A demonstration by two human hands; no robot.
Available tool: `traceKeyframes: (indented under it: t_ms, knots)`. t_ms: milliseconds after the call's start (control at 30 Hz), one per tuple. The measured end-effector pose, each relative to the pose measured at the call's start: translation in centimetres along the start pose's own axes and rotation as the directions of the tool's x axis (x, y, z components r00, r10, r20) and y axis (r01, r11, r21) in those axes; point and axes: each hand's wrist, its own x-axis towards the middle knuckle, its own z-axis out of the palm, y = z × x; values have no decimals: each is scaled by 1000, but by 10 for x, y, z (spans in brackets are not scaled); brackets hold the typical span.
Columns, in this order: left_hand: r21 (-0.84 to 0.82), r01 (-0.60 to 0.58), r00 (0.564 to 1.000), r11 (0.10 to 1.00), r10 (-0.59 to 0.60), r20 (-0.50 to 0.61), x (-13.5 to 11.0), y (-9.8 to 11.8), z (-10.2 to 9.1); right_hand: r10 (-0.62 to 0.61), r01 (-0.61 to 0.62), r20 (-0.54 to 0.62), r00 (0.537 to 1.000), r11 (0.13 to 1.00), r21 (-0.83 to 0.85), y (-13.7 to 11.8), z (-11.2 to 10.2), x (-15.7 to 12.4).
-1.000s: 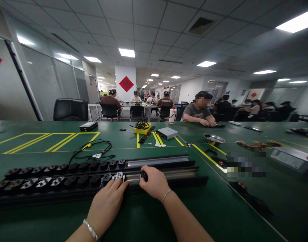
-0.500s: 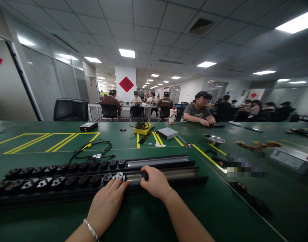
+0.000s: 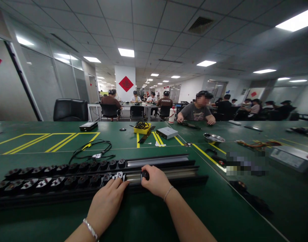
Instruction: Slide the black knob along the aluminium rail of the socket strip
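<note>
Pinching a small black part [image 3: 145, 174] in your tightly curled right hand [image 3: 155, 181], over the near black rail [image 3: 191, 181] on the green desk [image 3: 146, 222], your left hand [image 3: 107, 198] part-bent against a pale module [image 3: 118, 175], its grip unclear.

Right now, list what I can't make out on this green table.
All in the head view:
Black piece: mostly covered by the right hand.
Whatever lies directly under the left hand: hidden by its fingers.
Nearest rail: left end cut off by the picture's edge.
White cable label: print too small.
Object at right: blurred by pixelation.
</note>
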Motion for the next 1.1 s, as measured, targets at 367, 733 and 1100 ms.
traceKeyframes:
  t_ms: [367,733,1100]
  knots:
    - [-6,-2,1000,1000,2,2,1,1,-3,-105,104,-48,993,995,-6,1,-2,1]
    - [-10,5,1000,1000,-5,13,1,0,1,-95,95,-42,995,995,-5,2,-1,2]
    - [0,-6,1000,1000,6,-9,1,0,1,-92,92,14,996,996,19,6,-7,2]
